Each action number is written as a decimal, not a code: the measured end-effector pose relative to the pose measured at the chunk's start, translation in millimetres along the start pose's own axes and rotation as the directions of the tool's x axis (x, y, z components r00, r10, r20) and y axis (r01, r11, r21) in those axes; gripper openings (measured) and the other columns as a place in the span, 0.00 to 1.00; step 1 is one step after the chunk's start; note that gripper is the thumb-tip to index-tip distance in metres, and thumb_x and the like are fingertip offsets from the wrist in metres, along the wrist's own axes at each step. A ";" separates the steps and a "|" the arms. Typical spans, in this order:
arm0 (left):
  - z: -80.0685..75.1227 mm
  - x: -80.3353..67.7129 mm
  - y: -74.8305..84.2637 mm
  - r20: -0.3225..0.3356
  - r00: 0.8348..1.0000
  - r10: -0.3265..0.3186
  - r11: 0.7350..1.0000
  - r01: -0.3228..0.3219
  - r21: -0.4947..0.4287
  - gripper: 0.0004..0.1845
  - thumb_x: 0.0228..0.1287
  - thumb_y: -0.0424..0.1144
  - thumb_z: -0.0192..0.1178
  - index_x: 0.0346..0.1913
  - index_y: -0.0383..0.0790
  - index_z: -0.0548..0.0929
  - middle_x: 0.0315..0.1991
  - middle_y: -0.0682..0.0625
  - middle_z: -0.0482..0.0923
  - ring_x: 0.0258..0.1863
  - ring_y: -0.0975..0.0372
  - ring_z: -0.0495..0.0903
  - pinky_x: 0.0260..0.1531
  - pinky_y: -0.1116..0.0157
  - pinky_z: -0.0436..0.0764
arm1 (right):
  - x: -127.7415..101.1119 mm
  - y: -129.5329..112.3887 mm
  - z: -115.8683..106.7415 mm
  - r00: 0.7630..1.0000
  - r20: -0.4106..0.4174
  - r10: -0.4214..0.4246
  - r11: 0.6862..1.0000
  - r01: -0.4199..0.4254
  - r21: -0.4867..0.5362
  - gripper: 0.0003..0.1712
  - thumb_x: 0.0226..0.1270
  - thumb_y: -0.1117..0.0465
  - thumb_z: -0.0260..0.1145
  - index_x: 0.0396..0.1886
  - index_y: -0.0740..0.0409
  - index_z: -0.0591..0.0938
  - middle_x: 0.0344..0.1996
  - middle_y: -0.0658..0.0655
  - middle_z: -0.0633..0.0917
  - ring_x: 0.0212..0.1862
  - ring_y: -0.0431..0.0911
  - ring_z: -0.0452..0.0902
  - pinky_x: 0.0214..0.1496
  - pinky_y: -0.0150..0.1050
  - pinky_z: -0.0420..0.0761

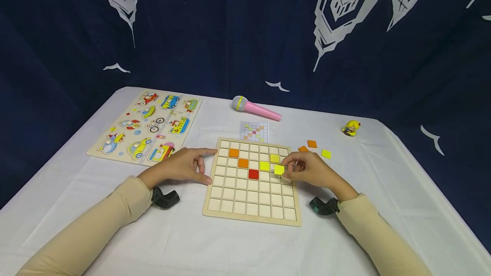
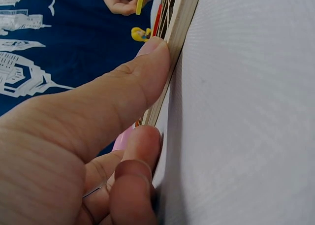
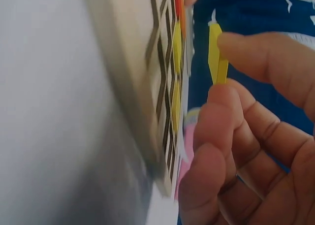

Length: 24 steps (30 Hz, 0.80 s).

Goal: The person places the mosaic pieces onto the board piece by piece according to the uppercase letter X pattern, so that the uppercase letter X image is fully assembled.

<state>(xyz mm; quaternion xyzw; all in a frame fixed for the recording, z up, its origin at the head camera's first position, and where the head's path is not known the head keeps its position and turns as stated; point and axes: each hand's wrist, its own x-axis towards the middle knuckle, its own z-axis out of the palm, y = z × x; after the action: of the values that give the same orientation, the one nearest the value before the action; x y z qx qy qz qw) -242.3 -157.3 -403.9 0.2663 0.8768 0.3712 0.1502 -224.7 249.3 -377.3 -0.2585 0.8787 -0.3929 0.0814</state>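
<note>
A wooden grid board [image 1: 251, 208] lies on the white tablecloth [image 1: 215, 250] and serves as the landmark here. The right hand [image 1: 312, 171] hovers at the board's right edge and pinches a yellow square tile [image 1: 279, 169] between thumb and fingertips; the right wrist view shows the tile [image 3: 216, 57] held on edge above the grid, not yet seated in a cell. The left hand [image 1: 184, 166] rests at the board's left edge with its fingers relaxed and fairly straight, and the left wrist view shows the thumb [image 2: 142, 77] pressed against the board's side [image 2: 179, 18], gripping nothing. Already in the grid are two orange tiles [image 1: 233, 153] toward the upper left, a red tile [image 1: 253, 174] near the middle, and two yellow tiles [image 1: 264, 165] just left of the held one. Loose orange and yellow tiles [image 1: 326, 153] lie just beyond the board's upper right corner. Behind the board sit a pattern card [image 1: 254, 131] and a pink toy microphone [image 1: 255, 108]; to its left lies a vehicle peg puzzle [image 1: 147, 125]; far to its right stands a small yellow figurine [image 1: 350, 127].
</note>
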 end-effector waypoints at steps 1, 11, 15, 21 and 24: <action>0.0 0.0 0.0 -0.001 1.000 0.002 1.000 -0.002 0.000 0.50 0.55 0.45 0.85 0.78 0.33 0.73 0.30 0.54 0.82 0.24 0.61 0.75 0.26 0.67 0.70 | 0.6 -1.9 2.4 1.000 0.003 0.000 1.000 0.000 0.006 0.15 0.63 0.68 0.81 0.47 0.67 0.88 0.30 0.49 0.82 0.30 0.41 0.74 0.35 0.33 0.75; 0.5 0.5 -0.5 -0.002 1.000 0.004 1.000 -0.004 0.003 0.50 0.55 0.45 0.85 0.78 0.33 0.73 0.29 0.54 0.82 0.23 0.61 0.75 0.26 0.68 0.69 | 10.1 -22.6 26.7 0.999 0.049 -0.020 1.000 0.019 0.007 0.11 0.63 0.69 0.80 0.43 0.65 0.88 0.28 0.47 0.81 0.27 0.40 0.71 0.33 0.32 0.73; 0.6 0.4 -1.3 -0.003 1.000 0.000 1.000 0.000 0.003 0.50 0.55 0.45 0.85 0.78 0.33 0.73 0.29 0.54 0.82 0.23 0.61 0.75 0.26 0.67 0.69 | 13.5 -30.6 33.1 0.998 0.062 -0.030 1.000 0.030 -0.004 0.11 0.63 0.68 0.80 0.43 0.64 0.88 0.28 0.46 0.81 0.27 0.40 0.71 0.33 0.32 0.73; 0.6 0.3 -1.4 -0.005 1.000 -0.003 1.000 0.003 0.006 0.50 0.55 0.46 0.85 0.78 0.33 0.73 0.29 0.54 0.82 0.24 0.61 0.75 0.26 0.67 0.70 | 18.5 -39.3 42.1 0.996 0.087 -0.030 0.999 0.031 -0.016 0.09 0.63 0.68 0.79 0.42 0.63 0.89 0.27 0.46 0.81 0.26 0.39 0.72 0.33 0.32 0.73; 0.5 0.4 -1.3 -0.007 1.000 -0.001 1.000 0.001 0.005 0.50 0.55 0.45 0.85 0.78 0.33 0.73 0.29 0.54 0.82 0.23 0.61 0.75 0.26 0.67 0.70 | 21.5 -43.1 47.1 0.995 0.097 -0.035 0.999 0.038 -0.029 0.09 0.63 0.67 0.80 0.41 0.62 0.89 0.26 0.44 0.81 0.27 0.38 0.72 0.33 0.31 0.74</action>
<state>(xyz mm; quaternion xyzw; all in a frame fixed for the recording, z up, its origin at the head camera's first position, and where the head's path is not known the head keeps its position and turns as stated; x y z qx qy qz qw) -242.8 -157.6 -405.3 0.2649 0.8784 0.3697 0.1467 -209.9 183.6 -376.4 -0.2945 0.8749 -0.3678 0.1125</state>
